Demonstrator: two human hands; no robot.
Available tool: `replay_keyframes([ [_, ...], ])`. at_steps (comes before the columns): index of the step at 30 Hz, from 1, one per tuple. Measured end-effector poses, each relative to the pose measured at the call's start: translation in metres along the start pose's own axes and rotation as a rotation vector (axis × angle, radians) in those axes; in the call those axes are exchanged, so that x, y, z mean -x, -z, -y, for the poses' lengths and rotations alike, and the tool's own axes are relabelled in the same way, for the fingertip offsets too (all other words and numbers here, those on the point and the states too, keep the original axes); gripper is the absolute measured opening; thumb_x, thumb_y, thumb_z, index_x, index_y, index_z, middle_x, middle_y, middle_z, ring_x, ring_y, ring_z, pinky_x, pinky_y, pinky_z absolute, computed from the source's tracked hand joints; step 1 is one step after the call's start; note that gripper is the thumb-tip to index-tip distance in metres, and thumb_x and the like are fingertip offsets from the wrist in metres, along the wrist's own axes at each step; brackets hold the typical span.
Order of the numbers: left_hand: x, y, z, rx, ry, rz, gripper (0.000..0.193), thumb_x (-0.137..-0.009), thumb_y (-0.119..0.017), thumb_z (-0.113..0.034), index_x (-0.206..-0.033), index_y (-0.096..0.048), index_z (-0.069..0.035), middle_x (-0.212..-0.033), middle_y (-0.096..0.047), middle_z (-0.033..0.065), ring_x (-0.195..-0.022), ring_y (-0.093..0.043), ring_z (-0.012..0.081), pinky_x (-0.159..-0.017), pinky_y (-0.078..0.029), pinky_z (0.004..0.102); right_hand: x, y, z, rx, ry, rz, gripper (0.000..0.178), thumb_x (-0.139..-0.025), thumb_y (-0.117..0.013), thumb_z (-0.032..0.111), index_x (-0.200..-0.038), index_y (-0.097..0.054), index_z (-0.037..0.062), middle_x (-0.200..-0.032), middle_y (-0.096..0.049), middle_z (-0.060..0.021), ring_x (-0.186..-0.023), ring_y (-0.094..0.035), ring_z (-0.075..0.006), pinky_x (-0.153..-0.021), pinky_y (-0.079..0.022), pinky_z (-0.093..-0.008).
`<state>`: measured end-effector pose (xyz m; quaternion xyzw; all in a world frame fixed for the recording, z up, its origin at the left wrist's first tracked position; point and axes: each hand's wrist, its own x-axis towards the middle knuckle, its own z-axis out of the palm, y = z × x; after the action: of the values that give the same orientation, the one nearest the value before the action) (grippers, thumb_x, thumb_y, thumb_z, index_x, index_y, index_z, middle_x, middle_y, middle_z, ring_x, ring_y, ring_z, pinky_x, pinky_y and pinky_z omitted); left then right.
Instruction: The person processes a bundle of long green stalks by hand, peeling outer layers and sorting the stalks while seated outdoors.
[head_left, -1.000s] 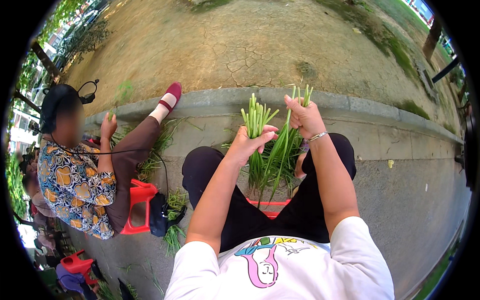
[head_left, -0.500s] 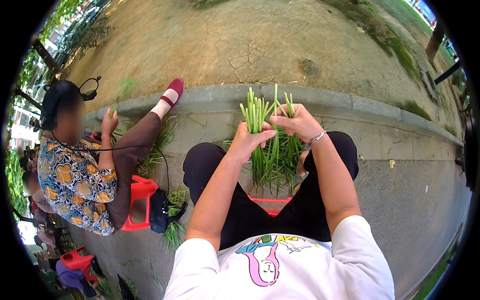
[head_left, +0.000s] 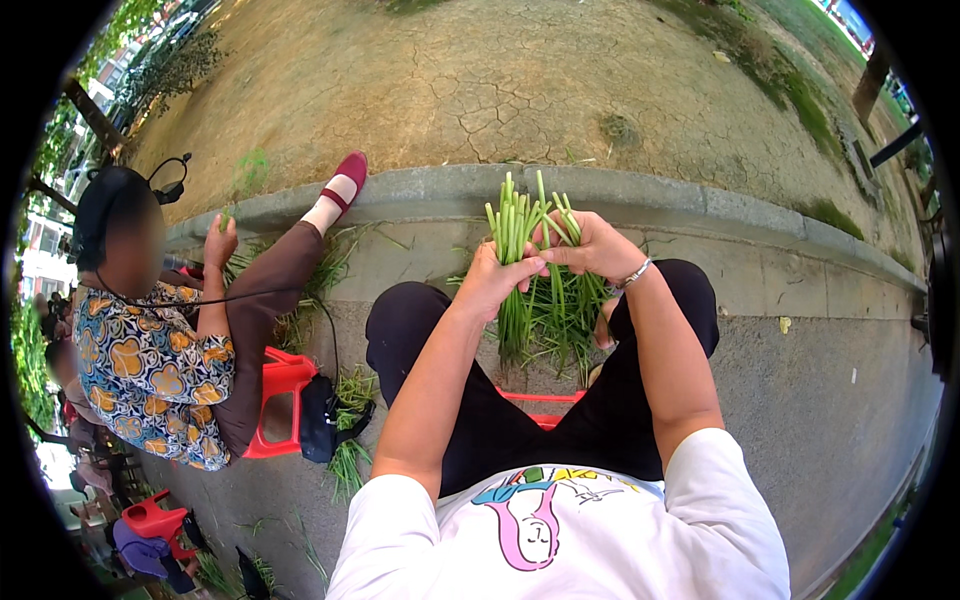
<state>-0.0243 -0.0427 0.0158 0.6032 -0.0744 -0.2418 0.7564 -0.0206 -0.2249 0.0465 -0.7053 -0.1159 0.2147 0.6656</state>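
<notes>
A bundle of long green vegetable stalks [head_left: 513,222] stands up out of my left hand [head_left: 492,283], which is closed round it. Its pale thick ends point away from me, and thin leafy ends hang below the fist. Close beside it, my right hand [head_left: 592,246], with a silver bracelet at the wrist, grips a few loose stalks [head_left: 567,218] between thumb and fingers. The thumb tips of both hands meet or nearly meet. Beneath the hands a heap of loose greens [head_left: 568,312] lies on the ground between my knees, partly hidden by them.
A stone kerb [head_left: 650,203] runs across in front, with cracked bare earth [head_left: 480,110] beyond. On the left a person [head_left: 150,370] sits on a red plastic stool [head_left: 285,405], holding greens in one hand. More greens [head_left: 348,400] and a black bag [head_left: 318,420] are beside that stool.
My right hand has drawn slightly closer to my left, and the stalks in it now lean toward the bundle. The bundle has shifted slightly right.
</notes>
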Motion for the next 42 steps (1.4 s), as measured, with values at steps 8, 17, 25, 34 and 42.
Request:
replay_keyframes([
  [8, -0.010, 0.004, -0.007, 0.054, 0.076, 0.026, 0.005, -0.079, -0.058, -0.005, -0.083, -0.059, -0.001, -0.067, -0.058, 0.0045, -0.052, -0.047, 0.0077, -0.047, -0.036, 0.0201, -0.011, 0.013, -0.012, -0.019, -0.017, -0.024, 0.015, -0.073, -0.067, 0.001, -0.080, -0.055, 0.0044, -0.065, -0.050, 0.0039, -0.050, -0.041, -0.0028, -0.042, -0.032, -0.0176],
  [17, -0.011, 0.010, -0.011, 0.016, 0.076, -0.076, 0.009, -0.077, -0.065, -0.009, -0.082, -0.062, -0.002, -0.066, -0.056, 0.0009, -0.052, -0.046, 0.0060, -0.045, -0.035, 0.0209, -0.016, 0.011, -0.012, 0.088, 0.072, -0.101, 0.012, -0.071, -0.069, 0.004, -0.078, -0.059, 0.0023, -0.065, -0.053, 0.0037, -0.052, -0.044, -0.0032, -0.045, -0.034, -0.0184],
  [25, -0.003, 0.021, -0.013, 0.201, -0.108, -0.224, 0.012, -0.078, -0.063, -0.011, -0.084, -0.061, 0.000, -0.062, -0.053, 0.0007, -0.053, -0.046, 0.0082, -0.051, -0.038, 0.0240, -0.006, 0.023, -0.019, 0.291, 0.031, -0.283, 0.011, -0.069, -0.070, 0.003, -0.075, -0.061, 0.0004, -0.064, -0.054, 0.0022, -0.055, -0.047, -0.0055, -0.048, -0.038, -0.0218],
  [34, 0.013, 0.034, -0.016, 0.386, -0.257, -0.187, 0.014, -0.085, -0.057, -0.014, -0.088, -0.054, -0.001, -0.060, -0.045, 0.0010, -0.052, -0.041, 0.0116, -0.060, -0.038, 0.0294, 0.009, 0.037, -0.022, 0.652, -0.112, -0.564, 0.016, -0.063, -0.073, 0.007, -0.075, -0.064, 0.0005, -0.067, -0.063, -0.0101, -0.062, -0.061, -0.0171, -0.060, -0.049, -0.0296],
  [42, 0.015, 0.028, -0.018, 0.078, -0.061, -0.138, 0.014, -0.081, -0.061, -0.013, -0.084, -0.058, -0.001, -0.066, -0.052, 0.0012, -0.056, -0.047, 0.0092, -0.051, -0.036, 0.0233, 0.008, 0.043, -0.026, 0.419, -0.124, -0.546, 0.017, -0.065, -0.073, 0.008, -0.077, -0.064, 0.0000, -0.066, -0.062, -0.0079, -0.061, -0.060, -0.0152, -0.058, -0.048, -0.0286],
])
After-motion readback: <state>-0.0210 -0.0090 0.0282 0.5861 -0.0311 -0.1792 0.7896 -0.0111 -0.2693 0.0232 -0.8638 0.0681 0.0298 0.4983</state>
